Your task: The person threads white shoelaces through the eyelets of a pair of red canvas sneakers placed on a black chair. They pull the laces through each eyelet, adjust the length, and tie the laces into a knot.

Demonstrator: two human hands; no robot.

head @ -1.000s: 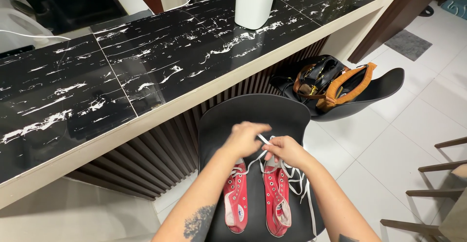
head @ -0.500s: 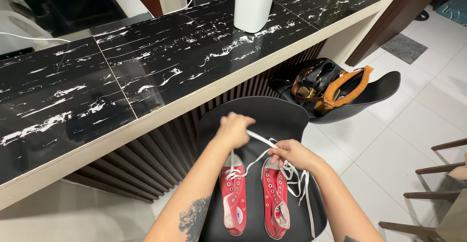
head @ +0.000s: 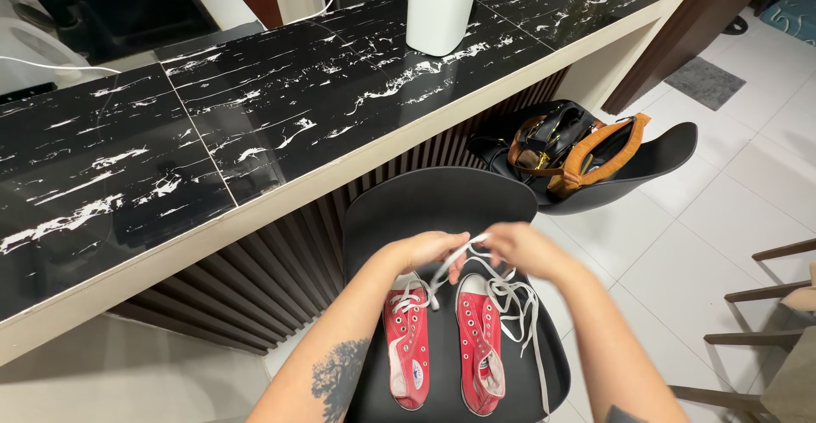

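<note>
While your left hand [head: 425, 249] pinches the white lace [head: 476, 243] with curled fingers, your right hand [head: 529, 249] seems to grip the same lace, though blur hides its fingers. Just near of both hands, two red high-top shoes [head: 442, 342] lie side by side on the black chair [head: 442, 202].

Two shoes [head: 442, 338] side by side on chair [head: 442, 202]; chair before table [head: 255, 108]. Second chair [head: 654, 164] to its right, bags [head: 569, 147] on it. Cylinder [head: 442, 2] on table behind.
</note>
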